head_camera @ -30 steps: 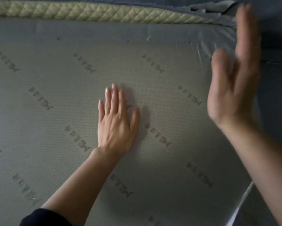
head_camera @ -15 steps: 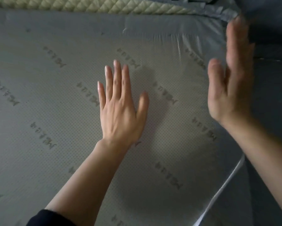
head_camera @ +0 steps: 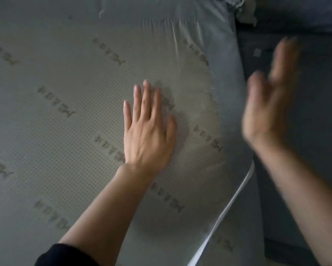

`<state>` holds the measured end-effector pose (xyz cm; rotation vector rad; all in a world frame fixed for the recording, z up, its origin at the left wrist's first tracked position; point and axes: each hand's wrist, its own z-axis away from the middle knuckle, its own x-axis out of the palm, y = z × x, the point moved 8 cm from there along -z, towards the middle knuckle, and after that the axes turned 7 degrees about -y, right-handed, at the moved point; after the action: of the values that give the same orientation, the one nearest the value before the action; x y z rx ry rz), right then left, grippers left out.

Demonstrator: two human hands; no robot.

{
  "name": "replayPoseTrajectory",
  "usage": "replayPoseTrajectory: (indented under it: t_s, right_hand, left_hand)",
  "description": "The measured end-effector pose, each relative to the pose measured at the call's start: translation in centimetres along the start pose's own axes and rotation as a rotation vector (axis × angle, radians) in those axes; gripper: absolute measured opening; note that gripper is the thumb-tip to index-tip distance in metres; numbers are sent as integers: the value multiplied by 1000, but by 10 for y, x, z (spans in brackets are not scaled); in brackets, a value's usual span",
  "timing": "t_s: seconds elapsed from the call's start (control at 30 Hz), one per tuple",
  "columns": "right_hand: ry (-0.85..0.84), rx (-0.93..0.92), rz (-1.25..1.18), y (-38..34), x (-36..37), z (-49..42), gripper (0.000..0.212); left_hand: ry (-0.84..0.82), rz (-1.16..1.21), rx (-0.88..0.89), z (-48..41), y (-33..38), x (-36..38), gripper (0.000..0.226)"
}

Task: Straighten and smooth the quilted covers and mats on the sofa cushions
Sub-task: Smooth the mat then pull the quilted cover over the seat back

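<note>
A grey mat (head_camera: 61,143), its underside dotted and printed with repeated lettering, lies spread across the sofa cushion and fills most of the head view. My left hand (head_camera: 147,131) lies flat on it near its right side, fingers straight and together. My right hand (head_camera: 266,104) is blurred, fingers extended, raised over the mat's right edge and the dark sofa fabric (head_camera: 305,131). A few creases (head_camera: 175,35) run through the mat near its far right corner. The mat's pale edge trim (head_camera: 228,208) shows at the lower right.
Dark grey sofa upholstery lies to the right of the mat. A bunched bit of grey fabric (head_camera: 245,12) sits at the mat's far right corner. A dark sleeve (head_camera: 65,256) covers my left forearm near the bottom edge.
The view has shifted right and down; the quilted strip at the top is out of sight. My left hand has slid toward the mat's right side. My right hand has moved lower and blurs.
</note>
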<state>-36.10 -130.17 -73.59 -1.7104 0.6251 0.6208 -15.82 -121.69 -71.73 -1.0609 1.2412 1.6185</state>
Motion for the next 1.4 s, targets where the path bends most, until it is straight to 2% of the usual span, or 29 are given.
replayPoseTrajectory:
  t_s: [0.07,0.13,0.17,0.23,0.3,0.37,0.4,0.43,0.5,0.53,0.6,0.67,0.73,0.77,0.83,0.87,0.9,1.0,1.03,1.1,1.17,1.23,1.3,1.33,1.4]
  right_hand:
    - [-356,-4,252,20,56,60,65]
    - [-521,-19,362,35,72,81,74]
    - [-516,5,328,34,65,72,78]
    - [-414,59,193,18,37,41,82]
    - [-158,65,45,-8,-17,6,77]
    - [141,11,-48,-28,-61,3,64]
    - [200,6,-63,-28,-66,19,60]
    - [145,4,-32,-22,-52,40,60]
    - [-198,85,131,1,8,104,66]
    - [-362,57,252,15,33,138,68]
    - [-477,52,322,32,55,159,70]
    - [-437,192,174,22,39,145,74]
    - [-285,297,-52,6,5,118,75]
    - [-157,285,-133,-10,-16,107,72]
    - [98,192,-220,-39,-45,112,66]
    - [127,142,-218,-46,-42,123,63]
    - [52,97,-150,-54,-24,141,60]
    - [-388,-20,213,-52,60,220,64]
    - [-446,-1,258,-48,71,227,66]
    - [-418,148,129,-59,66,216,72]
    - [-297,201,-49,-99,43,184,73]
    - [-35,83,-187,-163,2,150,64]
    - [172,-66,-266,-215,-16,147,52]
    - [156,-135,-271,-224,-2,152,49]
    - [-141,-156,-81,-234,71,188,51]
  left_hand:
    - [162,104,72,-6,26,-32,61]
    - [221,163,149,1,45,-44,60]
    - [187,139,156,8,44,-36,61]
    - [-8,-10,101,28,27,7,62]
    - [-182,-115,67,45,6,46,63]
    - [-207,-66,48,42,1,51,63]
    - [-198,-32,59,42,6,43,63]
    - [-140,-5,72,41,13,28,64]
    - [74,84,132,45,31,-13,64]
    - [165,139,171,50,41,-32,64]
    - [284,186,206,59,49,-55,62]
    - [205,149,175,75,32,-38,62]
    - [-30,8,149,96,6,15,62]
    - [-117,-64,165,107,-6,37,63]
    - [-161,-80,196,114,-14,54,61]
    - [-150,-46,200,110,-11,48,59]
    - [-113,-5,202,106,-5,34,58]
    - [91,152,217,112,1,-27,61]
    - [149,182,224,118,-3,-46,61]
    - [228,174,172,138,-33,-70,59]
    - [155,78,48,158,-86,-60,61]
    - [-43,-81,-20,174,-122,-27,64]
    - [-78,-51,1,179,-132,-18,64]
    - [-32,13,-3,175,-132,-29,63]
    - [154,100,-20,171,-142,-79,61]
